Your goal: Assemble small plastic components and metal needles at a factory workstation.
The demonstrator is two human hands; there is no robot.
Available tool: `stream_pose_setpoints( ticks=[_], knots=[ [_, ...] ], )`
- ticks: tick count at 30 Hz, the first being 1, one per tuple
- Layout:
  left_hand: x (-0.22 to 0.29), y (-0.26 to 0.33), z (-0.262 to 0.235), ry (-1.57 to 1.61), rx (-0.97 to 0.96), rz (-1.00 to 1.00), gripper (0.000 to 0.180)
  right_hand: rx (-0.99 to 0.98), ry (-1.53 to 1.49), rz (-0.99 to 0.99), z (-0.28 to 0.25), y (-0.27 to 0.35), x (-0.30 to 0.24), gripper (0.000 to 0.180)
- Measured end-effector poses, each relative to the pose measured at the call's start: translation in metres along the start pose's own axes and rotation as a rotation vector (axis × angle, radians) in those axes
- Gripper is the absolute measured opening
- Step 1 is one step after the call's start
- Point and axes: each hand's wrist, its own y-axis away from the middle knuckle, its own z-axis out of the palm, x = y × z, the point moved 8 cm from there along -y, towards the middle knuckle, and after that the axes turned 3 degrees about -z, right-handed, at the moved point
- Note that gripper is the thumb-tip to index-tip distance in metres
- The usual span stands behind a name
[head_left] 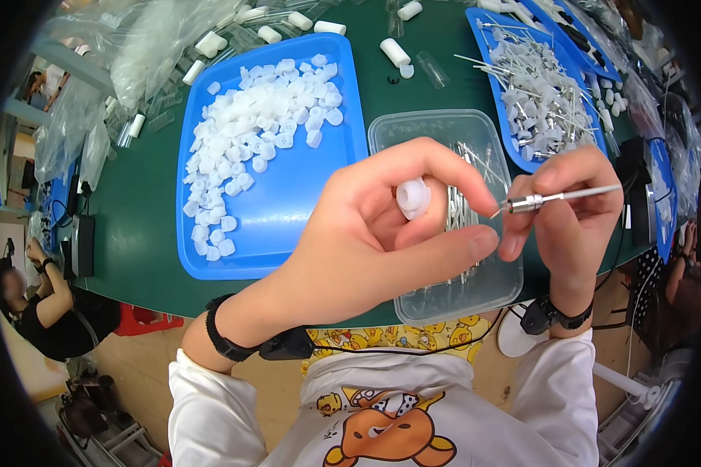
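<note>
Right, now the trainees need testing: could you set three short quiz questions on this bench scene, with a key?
1. Choose: the right hand holds (a) a scoop, (b) a slim metal rod, (c) a clear tube.
2. True or false: the blue tray heaped with small white plastic pieces lies left of the clear container.
3. Fill the gap: a single white plastic piece is held in the ____ hand.

Key: 1 b; 2 true; 3 left.

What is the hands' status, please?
Right hand: gripping metal-headed rod. Left hand: holding white cap, fingertips near rod's tip. Transparent tub underneath.
</note>
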Motion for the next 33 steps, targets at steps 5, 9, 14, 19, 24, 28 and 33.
stream_pose_setpoints(
  ticks=[5, 9, 14, 19, 24, 28, 33],
  knots=[
    [0.001, 0.002, -0.001, 0.036, 0.038, 0.018, 0.016, -0.03, 0.043, -0.055, 0.006, 0.001, -0.005, 0.017],
    [0.002, 0.003, -0.001, -0.076, 0.029, 0.025, 0.015, -0.063, 0.095, -0.086, 0.008, 0.001, -0.01, 0.023],
    [0.005, 0.003, -0.002, -0.118, 0.046, 0.095, 0.015, -0.071, 0.108, -0.095, 0.01, 0.002, -0.011, 0.024],
    [0.015, 0.005, -0.002, -0.195, 0.074, 0.213, 0.017, -0.065, 0.136, -0.117, 0.01, 0.003, -0.012, 0.024],
    [0.016, 0.006, -0.004, -0.207, 0.116, 0.262, 0.019, -0.057, 0.229, -0.139, 0.01, 0.008, -0.012, 0.024],
    [0.019, 0.007, -0.004, -0.267, 0.122, 0.286, 0.02, -0.062, 0.246, -0.149, 0.012, 0.008, -0.013, 0.023],
    [0.016, 0.008, -0.006, -0.276, 0.125, 0.273, 0.018, -0.079, 0.259, -0.189, 0.016, 0.009, -0.013, 0.023]
  ],
)
